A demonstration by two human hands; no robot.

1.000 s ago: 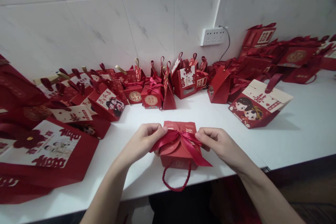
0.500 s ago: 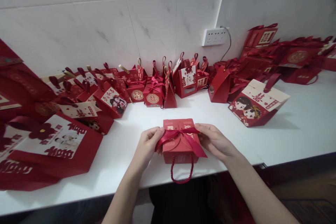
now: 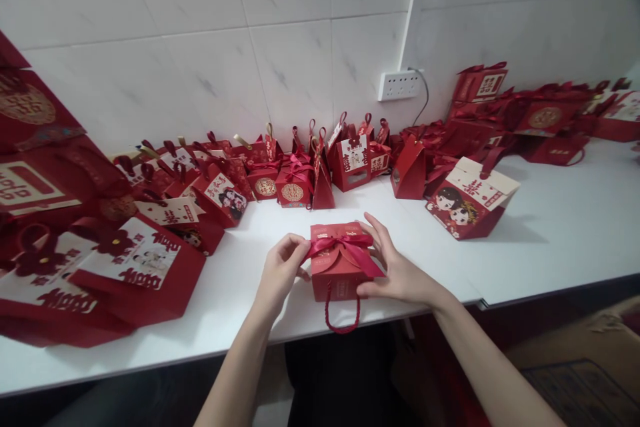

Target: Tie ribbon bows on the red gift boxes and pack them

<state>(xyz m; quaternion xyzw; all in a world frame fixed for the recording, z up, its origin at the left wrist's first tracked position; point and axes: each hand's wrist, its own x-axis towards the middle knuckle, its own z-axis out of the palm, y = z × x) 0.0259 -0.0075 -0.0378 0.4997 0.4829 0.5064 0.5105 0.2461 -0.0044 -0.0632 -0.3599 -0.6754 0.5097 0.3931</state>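
A red gift box (image 3: 336, 271) stands near the table's front edge, its lid flaps folded together on top. Across the lid runs a dark pink satin ribbon (image 3: 345, 243) tied in a bow, with one tail hanging to the right. A twisted red cord handle (image 3: 343, 330) droops from the front over the edge. At the box's left side my left hand (image 3: 286, 263) pinches the ribbon between thumb and fingers. My right hand (image 3: 395, 270) wraps the right side of the box, thumb on the front corner and fingers spread toward the back.
Large red bags (image 3: 145, 273) crowd the left side. A row of small red favour boxes (image 3: 295, 187) lines the wall, and more are heaped at the right. A box with cartoon figures (image 3: 465, 203) stands right of my hands. A white power strip (image 3: 400, 85) is on the tiled wall.
My right hand has let go of the ribbon's right side and moved onto the box's right side, fingers spread. My left hand still pinches the ribbon. The view has tilted and shifted slightly.
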